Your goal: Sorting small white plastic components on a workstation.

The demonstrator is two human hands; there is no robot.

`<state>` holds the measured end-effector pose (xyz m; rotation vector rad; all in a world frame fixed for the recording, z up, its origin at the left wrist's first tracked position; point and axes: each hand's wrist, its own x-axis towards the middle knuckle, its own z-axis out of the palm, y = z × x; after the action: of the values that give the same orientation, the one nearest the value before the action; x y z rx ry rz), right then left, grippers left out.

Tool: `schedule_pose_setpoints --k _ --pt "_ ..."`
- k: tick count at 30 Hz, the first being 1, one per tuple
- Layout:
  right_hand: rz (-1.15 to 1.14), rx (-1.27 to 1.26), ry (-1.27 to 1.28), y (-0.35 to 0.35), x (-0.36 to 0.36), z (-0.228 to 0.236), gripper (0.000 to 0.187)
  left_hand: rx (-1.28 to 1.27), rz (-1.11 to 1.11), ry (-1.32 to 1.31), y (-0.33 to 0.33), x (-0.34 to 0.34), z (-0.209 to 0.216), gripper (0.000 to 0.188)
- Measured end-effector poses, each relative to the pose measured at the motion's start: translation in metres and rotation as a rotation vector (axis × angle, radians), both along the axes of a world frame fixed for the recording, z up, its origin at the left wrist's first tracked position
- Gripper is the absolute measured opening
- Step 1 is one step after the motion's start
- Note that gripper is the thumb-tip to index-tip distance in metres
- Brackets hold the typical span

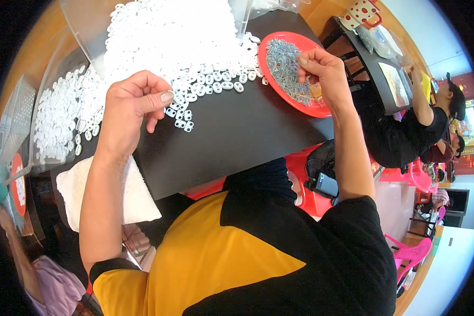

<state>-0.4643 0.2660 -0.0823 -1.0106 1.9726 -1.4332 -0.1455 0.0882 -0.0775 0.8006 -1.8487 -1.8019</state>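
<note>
My left hand (138,100) is closed in a pinch above the near edge of a big heap of small white oval plastic pieces with holes (168,42). At its thumb tip shows the edge of one white piece, mostly hidden by the fingers. Several similar pieces (183,120) lie in a short cluster on the black table just past that hand. Over a red round plate (268,45), my right hand (322,71) has thumb and fingers pressed together. What they hold is too small to make out. Thin grey metal pins (285,66) are piled on the plate.
A clear plastic bin (81,31) stands behind the white heap, with more pieces spread at left. A folded white towel (71,192) lies by my left forearm. Other people sit nearby; one in black (400,131) works at the table on the right, beside a dotted mug (359,14).
</note>
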Motion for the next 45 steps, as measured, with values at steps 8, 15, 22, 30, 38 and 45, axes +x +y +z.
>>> schedule_pose_setpoints --k 8,15,22,30,38,45 --pt "0.29 -0.107 -0.019 -0.045 0.086 0.007 0.007 0.178 0.019 0.177 -0.002 -0.002 -0.004 0.008" --pt "0.454 -0.154 0.011 -0.091 0.146 0.006 0.012 0.206 0.076 0.297 -0.008 -0.001 -0.006 0.008" --pt "0.412 -0.133 0.037 -0.103 0.167 0.004 0.012 0.22 0.214 0.325 -0.006 0.0 -0.003 0.007" --pt "0.39 -0.154 0.061 -0.106 0.169 0.0 0.013 0.181 0.248 0.332 -0.004 -0.002 -0.004 0.006" --pt "0.388 -0.192 0.039 -0.107 0.169 -0.002 0.013 0.127 0.245 0.296 -0.005 -0.002 -0.008 0.009" --pt "0.384 -0.182 0.096 -0.106 0.172 -0.001 0.011 0.13 0.278 0.28 0.0 -0.004 -0.008 0.006"
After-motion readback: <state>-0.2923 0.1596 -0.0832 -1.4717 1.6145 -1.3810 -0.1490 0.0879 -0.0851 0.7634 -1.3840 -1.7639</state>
